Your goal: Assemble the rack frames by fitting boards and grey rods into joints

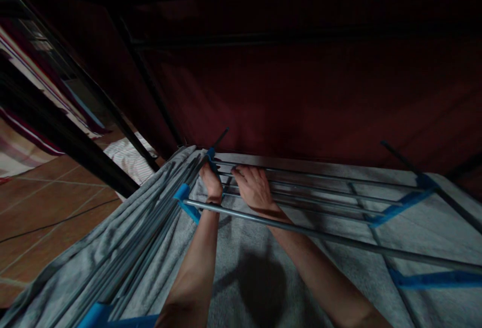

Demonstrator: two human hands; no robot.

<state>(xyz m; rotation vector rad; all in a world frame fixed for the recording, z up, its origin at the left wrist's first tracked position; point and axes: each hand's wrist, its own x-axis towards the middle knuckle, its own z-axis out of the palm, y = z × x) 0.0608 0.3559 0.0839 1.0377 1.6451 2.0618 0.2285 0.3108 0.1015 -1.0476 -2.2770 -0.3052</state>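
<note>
A partly joined rack of grey metal rods (331, 240) and blue plastic brackets lies across a grey cloth. My left hand (212, 182) is closed around the far-left blue bracket (211, 155), with the fingertips partly hidden. Just right of it, my right hand (255, 187) curls over one of the thin rods (309, 187) close to its left end. Another blue bracket (183, 195) sits on the nearest rod, left of my left wrist. At the rack's right end, a blue bracket (401, 207) holds several rod ends.
Loose metal rods (150, 237) lie in a bundle along the left side of the grey cloth (241, 262). More blue brackets (440, 279) are at lower right and lower left. A dark red curtain (282, 102) and dark frame bars stand behind. Tiled floor (56, 207) shows at left.
</note>
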